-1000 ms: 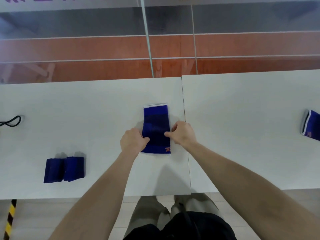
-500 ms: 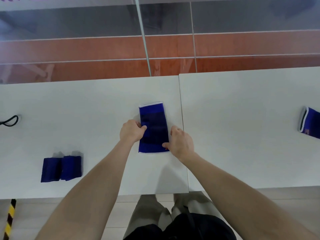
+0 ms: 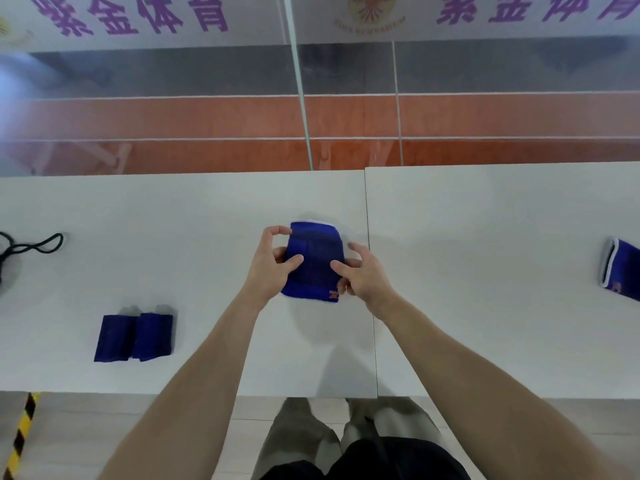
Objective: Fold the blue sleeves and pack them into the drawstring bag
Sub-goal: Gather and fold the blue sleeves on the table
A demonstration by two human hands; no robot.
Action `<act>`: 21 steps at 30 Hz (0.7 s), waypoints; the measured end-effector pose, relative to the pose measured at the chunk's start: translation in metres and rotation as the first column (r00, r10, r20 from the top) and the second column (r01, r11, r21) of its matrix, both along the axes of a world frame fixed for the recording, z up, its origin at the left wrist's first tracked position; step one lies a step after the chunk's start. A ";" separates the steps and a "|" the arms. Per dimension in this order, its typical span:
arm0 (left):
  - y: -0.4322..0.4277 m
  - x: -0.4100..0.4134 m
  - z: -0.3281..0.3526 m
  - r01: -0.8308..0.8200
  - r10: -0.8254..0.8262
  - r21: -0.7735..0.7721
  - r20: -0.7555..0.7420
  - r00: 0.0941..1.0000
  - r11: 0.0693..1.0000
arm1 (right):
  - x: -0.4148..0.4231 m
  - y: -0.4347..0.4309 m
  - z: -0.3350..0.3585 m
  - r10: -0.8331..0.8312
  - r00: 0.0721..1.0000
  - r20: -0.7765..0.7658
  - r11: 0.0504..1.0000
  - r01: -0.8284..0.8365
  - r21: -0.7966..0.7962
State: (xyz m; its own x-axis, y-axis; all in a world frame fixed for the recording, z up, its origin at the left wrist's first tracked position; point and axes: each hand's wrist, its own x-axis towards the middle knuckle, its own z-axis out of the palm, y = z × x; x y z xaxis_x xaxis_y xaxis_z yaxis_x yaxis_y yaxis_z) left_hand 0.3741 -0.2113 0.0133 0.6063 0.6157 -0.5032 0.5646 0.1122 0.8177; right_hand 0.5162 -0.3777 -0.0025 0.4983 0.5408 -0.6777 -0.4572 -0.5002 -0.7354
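- The blue sleeve (image 3: 317, 258) is in the middle of the table (image 3: 485, 237), just left of the seam between the two tabletops. It looks raised a little off the surface, with a shadow under it. Its white-trimmed end points away from me and the orange mark sits at the near right corner.
- My left hand (image 3: 273, 263) grips the sleeve's left edge, thumb laid across the top and the other fingers (image 3: 277, 231) curled at the side.
- My right hand (image 3: 363, 277) pinches the right edge with one digit pressed on the fabric. Its remaining fingers (image 3: 356, 249) are spread loosely above.
- I judge I am partway through folding this one, so packing is not yet near.
- The next move calls for bringing one end squarely over the other and pressing it flat. Both edges must stay aligned so the stretchy knit does not spring open.
- Two folded sleeves (image 3: 135, 337) lie side by side, touching, well to my left near the table's front edge.
- Another sleeve (image 3: 623, 271), apparently unfolded, waits at the far right.
- A black cord (image 3: 34, 244) loops at the far left, likely the drawstring. I cannot see the bag itself.
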 end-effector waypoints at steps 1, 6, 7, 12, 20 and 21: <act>0.001 -0.006 0.007 0.011 -0.011 0.019 0.021 1.000 1.000 | 0.000 0.002 0.007 -0.015 1.000 0.011 0.999 0.014 0.050; 0.009 -0.032 0.036 0.067 -0.075 0.152 0.047 0.996 0.986 | -0.011 0.009 0.047 0.034 0.982 0.185 0.975 -0.073 0.209; 0.011 -0.036 0.041 0.079 -0.089 0.193 0.044 0.995 0.978 | -0.016 0.011 0.052 0.043 0.976 0.211 0.973 -0.089 0.213; 0.025 -0.061 0.066 0.096 -0.121 0.250 0.086 0.989 0.964 | -0.041 0.015 0.073 0.055 0.953 0.299 0.975 -0.116 0.189; 0.054 -0.124 0.100 0.263 -0.277 0.589 -0.069 0.958 0.764 | -0.109 0.030 0.108 0.129 0.746 0.653 0.984 -0.178 0.010; 0.058 -0.133 0.106 0.257 -0.277 0.578 -0.056 0.959 0.775 | -0.117 0.032 0.110 0.128 0.717 0.685 0.984 -0.178 0.003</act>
State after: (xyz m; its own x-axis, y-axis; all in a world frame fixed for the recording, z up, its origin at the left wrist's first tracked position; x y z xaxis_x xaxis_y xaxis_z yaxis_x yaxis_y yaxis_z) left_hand 0.2414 -0.1533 0.1193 0.7987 0.5953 -0.0881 0.4753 -0.5343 0.6990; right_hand 0.3991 -0.3454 0.1078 0.7179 0.6796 -0.1509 0.2565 -0.4596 -0.8503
